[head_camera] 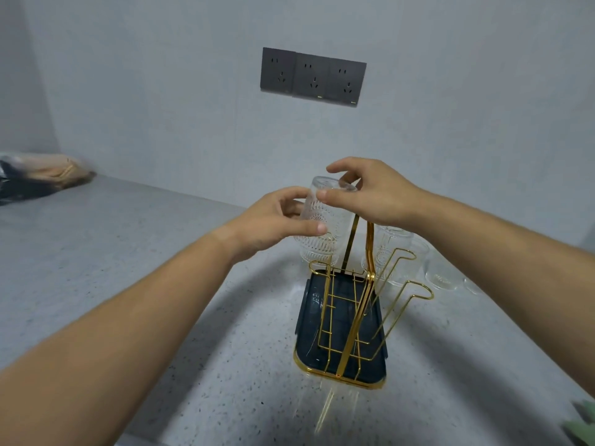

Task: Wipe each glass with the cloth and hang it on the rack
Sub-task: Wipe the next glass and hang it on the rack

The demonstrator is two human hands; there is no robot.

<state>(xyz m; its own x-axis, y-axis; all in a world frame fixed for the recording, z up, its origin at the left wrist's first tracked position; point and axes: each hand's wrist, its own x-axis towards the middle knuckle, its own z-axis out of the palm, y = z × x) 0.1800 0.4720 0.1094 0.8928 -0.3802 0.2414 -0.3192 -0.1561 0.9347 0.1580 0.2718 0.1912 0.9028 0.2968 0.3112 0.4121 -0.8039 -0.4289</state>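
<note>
A clear patterned glass (317, 243) is held upside down over the far left prong of the gold wire rack (354, 317). My left hand (273, 220) grips its side, with the thumb across the front. My right hand (376, 194) holds its upturned base between thumb and curled fingers. Another patterned glass (391, 243) hangs upside down on the rack's far right side. Two more clear glasses (441, 272) stand on the counter to the right of the rack. A green cloth (582, 423) lies at the bottom right corner, apart from both hands.
The rack stands in a dark blue drip tray (309, 304) with a gold rim on a grey speckled counter (128, 252). Two near right prongs (415, 291) are bare. A plastic bag (38, 178) lies at the far left, and a dark socket panel (312, 77) is on the wall.
</note>
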